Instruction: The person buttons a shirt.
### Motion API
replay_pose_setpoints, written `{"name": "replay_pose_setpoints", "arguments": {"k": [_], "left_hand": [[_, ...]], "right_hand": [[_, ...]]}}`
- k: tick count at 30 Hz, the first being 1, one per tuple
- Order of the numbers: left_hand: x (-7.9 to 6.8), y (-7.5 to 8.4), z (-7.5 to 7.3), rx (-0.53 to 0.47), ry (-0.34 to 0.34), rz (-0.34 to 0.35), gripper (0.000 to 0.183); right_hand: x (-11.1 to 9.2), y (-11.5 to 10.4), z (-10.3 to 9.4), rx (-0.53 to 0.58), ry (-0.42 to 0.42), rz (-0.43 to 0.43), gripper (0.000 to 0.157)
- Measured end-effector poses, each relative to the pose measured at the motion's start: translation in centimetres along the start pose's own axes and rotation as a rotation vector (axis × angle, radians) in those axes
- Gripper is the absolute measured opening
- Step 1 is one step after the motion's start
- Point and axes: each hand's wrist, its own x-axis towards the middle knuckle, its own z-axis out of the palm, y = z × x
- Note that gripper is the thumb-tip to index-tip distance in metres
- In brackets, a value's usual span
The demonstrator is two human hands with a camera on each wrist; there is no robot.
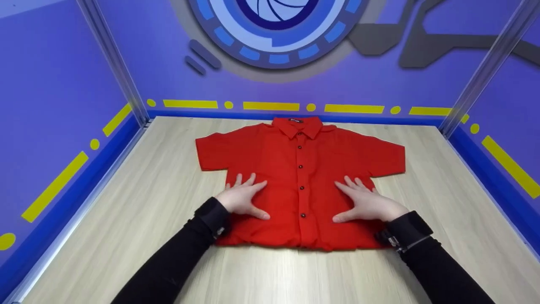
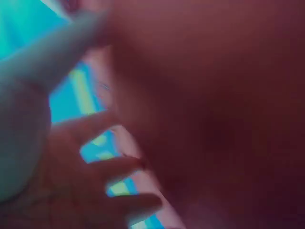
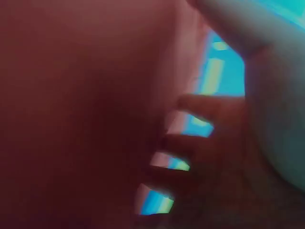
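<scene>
A red short-sleeved button-up shirt (image 1: 278, 198) lies front up, its collar toward the back wall and its sleeves spread to both sides. Dark buttons run down its middle. On the shirt's left part rests my left hand (image 1: 241, 199), fingers spread and thumb pointing inward. My right hand (image 1: 367, 203) touches the right part in a mirrored pose, fingers also spread. The lower edge of the shirt looks bunched or folded under near my wrists. Both wrist views are blurred; red cloth fills much of each, beside the extended fingers of the left hand (image 2: 62, 167) and right hand (image 3: 224, 138).
A light wood tabletop (image 1: 139, 202) carries the shirt. Blue-purple printed panels with yellow dashes, such as the back wall (image 1: 168, 84), enclose it at the back and sides. Metal posts (image 1: 114, 59) stand at the back corners.
</scene>
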Motion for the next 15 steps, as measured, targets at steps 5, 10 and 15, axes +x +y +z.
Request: {"name": "replay_pose_setpoints", "arguments": {"k": [5,10,15], "left_hand": [[-0.6,-1.5,0.2,0.057,-0.029,-0.019,0.114],[-1.4,0.3,0.3,0.062,-0.028,-0.006,0.113],[-2.0,4.4,1.3,0.106,-0.063,0.091,0.109]], "right_hand": [[-0.4,1.4,-0.1,-0.001,-0.062,-0.001,0.122],[-1.1,0.1,-0.5,-0.061,-0.045,-0.026,0.12],[-1.4,-3.6,0.8,-0.084,-0.049,-0.097,0.115]]}}
